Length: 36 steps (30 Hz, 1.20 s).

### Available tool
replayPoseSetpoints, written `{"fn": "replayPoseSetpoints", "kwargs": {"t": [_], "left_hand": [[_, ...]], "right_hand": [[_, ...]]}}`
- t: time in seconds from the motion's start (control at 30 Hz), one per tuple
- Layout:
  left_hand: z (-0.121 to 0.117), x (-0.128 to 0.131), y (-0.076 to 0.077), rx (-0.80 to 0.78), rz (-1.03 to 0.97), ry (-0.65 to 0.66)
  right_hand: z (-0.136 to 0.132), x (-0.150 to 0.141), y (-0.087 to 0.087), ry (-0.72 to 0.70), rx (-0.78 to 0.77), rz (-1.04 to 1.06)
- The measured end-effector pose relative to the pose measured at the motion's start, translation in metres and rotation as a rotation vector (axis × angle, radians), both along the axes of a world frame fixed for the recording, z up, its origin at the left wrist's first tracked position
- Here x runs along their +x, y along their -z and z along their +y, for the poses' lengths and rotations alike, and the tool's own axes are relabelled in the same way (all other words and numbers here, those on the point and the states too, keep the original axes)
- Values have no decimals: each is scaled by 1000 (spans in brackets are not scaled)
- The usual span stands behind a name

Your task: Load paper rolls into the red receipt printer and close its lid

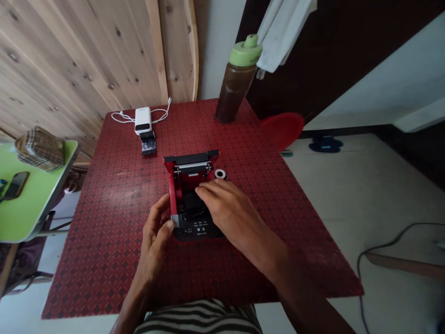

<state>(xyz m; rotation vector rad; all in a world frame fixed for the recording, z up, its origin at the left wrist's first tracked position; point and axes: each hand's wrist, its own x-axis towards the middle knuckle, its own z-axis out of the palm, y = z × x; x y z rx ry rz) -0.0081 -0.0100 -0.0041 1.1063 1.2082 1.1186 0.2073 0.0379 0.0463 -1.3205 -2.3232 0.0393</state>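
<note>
A red and black label printer (200, 229) sits on the table with its lid (192, 158) raised, its inside facing up. My left hand (155, 229) grips the printer's left side, thumb on the front corner and fingers along the outer wall. Over the open compartment reaches my right hand (225, 204), its fingers close together and pointing left above a black part (193, 202) inside. Its thumb and whatever it may hold are hidden from view. Just behind the right hand lies a small white roll (220, 174) with a dark centre.
The table (132, 260) has a red patterned top. Toward its back stand a white power bank (143, 119) with a cable, a small black piece with shiny film (149, 144), and a tall green-lidded bottle (238, 79). A red stool (283, 130) is beyond the right edge.
</note>
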Motion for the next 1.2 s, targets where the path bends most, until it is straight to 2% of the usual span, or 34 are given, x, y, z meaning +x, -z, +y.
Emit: {"fn": "replayPoseSetpoints", "kwargs": {"t": [0.1,0.23,0.37,0.5,0.63,0.77,0.83,0.9,1.03,1.1,1.2], "left_hand": [[0,2,2,38,15,-14],[1,3,7,61,-10,-4],[2,1,13,83,-12,-4],[2,1,18,82,-8,-15],[3,1,17,69,0,-18],[4,1,15,89,40,-23],[4,0,15,103,48,-20],[4,-1,16,104,38,-12],[3,-2,19,86,4,0],[2,-3,21,83,1,-4],[2,-3,24,94,-7,-15]], "right_hand": [[21,-19,-1,-7,-196,-190],[37,-34,0,-33,-288,-255],[45,-31,-2,-77,-357,-281],[44,-26,-14,-76,-378,-279],[35,-28,-23,-15,-374,-285],[21,-31,-25,42,-252,-263],[13,-25,-27,23,-137,-174],[5,-9,-31,2,-37,2],[-15,41,-33,46,-1,433],[-24,64,-21,163,-50,578],[-32,81,12,343,-202,706]]}}
